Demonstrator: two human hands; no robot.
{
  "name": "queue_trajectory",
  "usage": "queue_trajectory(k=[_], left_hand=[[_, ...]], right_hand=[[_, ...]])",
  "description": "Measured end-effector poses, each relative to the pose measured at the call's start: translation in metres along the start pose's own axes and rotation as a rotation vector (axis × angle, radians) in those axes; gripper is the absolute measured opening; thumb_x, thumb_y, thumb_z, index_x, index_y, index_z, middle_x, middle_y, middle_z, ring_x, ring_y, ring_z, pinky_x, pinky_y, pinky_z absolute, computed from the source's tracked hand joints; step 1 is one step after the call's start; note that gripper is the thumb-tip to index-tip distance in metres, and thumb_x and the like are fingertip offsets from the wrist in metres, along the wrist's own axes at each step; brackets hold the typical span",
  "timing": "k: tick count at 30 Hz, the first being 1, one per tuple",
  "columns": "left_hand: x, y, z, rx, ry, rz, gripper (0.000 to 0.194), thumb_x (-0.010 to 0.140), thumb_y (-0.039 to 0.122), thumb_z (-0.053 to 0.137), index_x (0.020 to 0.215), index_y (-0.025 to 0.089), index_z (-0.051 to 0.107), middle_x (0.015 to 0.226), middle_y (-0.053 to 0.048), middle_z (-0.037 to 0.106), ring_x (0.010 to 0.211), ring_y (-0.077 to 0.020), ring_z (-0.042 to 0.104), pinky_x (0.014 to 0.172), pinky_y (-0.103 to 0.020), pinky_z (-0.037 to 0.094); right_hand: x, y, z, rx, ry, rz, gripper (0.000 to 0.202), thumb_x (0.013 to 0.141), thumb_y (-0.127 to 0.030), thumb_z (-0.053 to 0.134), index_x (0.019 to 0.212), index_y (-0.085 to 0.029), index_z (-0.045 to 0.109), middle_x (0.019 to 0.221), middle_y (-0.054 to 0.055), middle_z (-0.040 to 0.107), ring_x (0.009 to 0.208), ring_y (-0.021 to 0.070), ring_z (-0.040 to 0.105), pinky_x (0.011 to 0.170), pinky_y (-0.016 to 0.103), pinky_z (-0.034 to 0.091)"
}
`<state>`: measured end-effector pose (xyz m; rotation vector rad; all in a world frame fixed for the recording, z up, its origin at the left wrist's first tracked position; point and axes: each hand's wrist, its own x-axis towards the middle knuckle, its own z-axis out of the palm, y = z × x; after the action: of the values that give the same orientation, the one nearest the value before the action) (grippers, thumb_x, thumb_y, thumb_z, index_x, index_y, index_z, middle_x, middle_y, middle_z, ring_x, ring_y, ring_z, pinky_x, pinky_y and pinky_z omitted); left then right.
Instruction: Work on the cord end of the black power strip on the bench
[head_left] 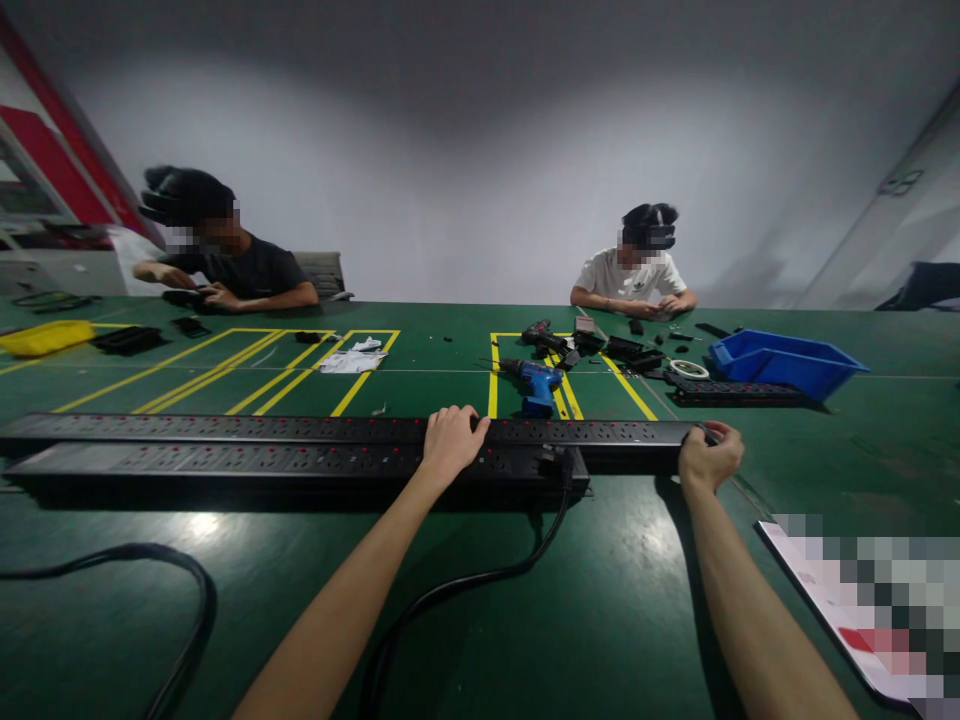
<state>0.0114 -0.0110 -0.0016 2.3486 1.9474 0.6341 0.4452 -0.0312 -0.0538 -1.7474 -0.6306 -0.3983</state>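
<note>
Left hand (452,440) and right hand (711,458) on the far power strip (600,433)

Two long black power strips lie side by side, crosswise, on the green tabletop (285,560). The far one extends further right than the near power strip (262,462).

Right hand: closed around the right end of the far strip, fingers curled in. Left hand: laid over the same strip near mid-view, fingers together and bent over its far edge, thumb to the right; cannot tell how firmly it grips. Its wrist passes above the near strip.

A black cable (480,577) runs from the right end of the near strip toward the lower edge of view. A second cable (204,590) curves at lower left.

Beyond the strips: a blue drill (541,380) on its side, a blue bin (795,365) at right, a roll of tape (688,370) beside it, white sheets (351,360) left of the drill. Two people, one in a dark shirt (266,275), one in a white shirt (600,275), sit opposite.
</note>
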Motion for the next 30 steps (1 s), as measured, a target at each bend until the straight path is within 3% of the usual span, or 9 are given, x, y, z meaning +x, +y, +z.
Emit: queue_trajectory(k=[8, 15, 19, 24, 30], left_hand=[[-0.0028, 0.0023, 0.0007, 0.056, 0.031, -0.081, 0.043, 0.095, 0.052, 0.04, 0.103, 0.021, 0.069, 0.104, -0.012, 0.068, 0.107, -0.0294, 0.058, 0.099, -0.045, 0.037], [-0.0052, 0.0049, -0.0001, 0.106, 0.053, -0.176, 0.039, 0.095, 0.045, 0.04, 0.104, 0.02, 0.068, 0.111, -0.015, 0.066, 0.112, -0.0343, 0.055, 0.106, -0.068, 0.02], [-0.0064, 0.0059, -0.0016, 0.121, 0.051, -0.189, 0.038, 0.094, 0.042, 0.039, 0.107, 0.019, 0.066, 0.112, -0.016, 0.065, 0.113, -0.0355, 0.054, 0.105, -0.073, 0.017], [-0.0069, 0.0037, 0.0014, 0.145, 0.081, -0.201, 0.037, 0.094, 0.04, 0.038, 0.106, 0.017, 0.066, 0.111, -0.017, 0.065, 0.112, -0.0358, 0.054, 0.105, -0.074, 0.016], [-0.0061, -0.0024, 0.0024, 0.166, 0.089, -0.148, 0.038, 0.095, 0.04, 0.038, 0.104, 0.018, 0.067, 0.108, -0.015, 0.067, 0.11, -0.0332, 0.055, 0.11, -0.063, 0.015]], right_hand=[[-0.0005, -0.0004, -0.0002, 0.03, -0.002, 0.024, 0.022, 0.07, -0.026, 0.055, 0.09, -0.021, 0.061, 0.091, 0.004, 0.062, 0.088, 0.0232, 0.058, 0.09, 0.038, 0.044], [-0.0013, -0.0021, -0.0012, 0.016, -0.003, 0.038, 0.019, 0.071, -0.026, 0.054, 0.088, -0.023, 0.061, 0.076, 0.0, 0.061, 0.077, 0.0217, 0.058, 0.083, 0.035, 0.047], [-0.0001, -0.0019, -0.0015, 0.02, 0.02, 0.051, 0.016, 0.07, -0.025, 0.054, 0.084, -0.023, 0.06, 0.072, -0.001, 0.059, 0.071, 0.021, 0.058, 0.079, 0.034, 0.047], [0.0004, -0.0029, -0.0015, 0.038, 0.014, 0.091, 0.015, 0.069, -0.024, 0.054, 0.083, -0.022, 0.059, 0.071, -0.001, 0.058, 0.067, 0.0197, 0.057, 0.075, 0.033, 0.048], [-0.0024, -0.0025, 0.0036, 0.08, -0.055, 0.144, 0.017, 0.072, -0.029, 0.055, 0.086, -0.021, 0.06, 0.081, 0.002, 0.06, 0.078, 0.0212, 0.058, 0.085, 0.036, 0.047]])
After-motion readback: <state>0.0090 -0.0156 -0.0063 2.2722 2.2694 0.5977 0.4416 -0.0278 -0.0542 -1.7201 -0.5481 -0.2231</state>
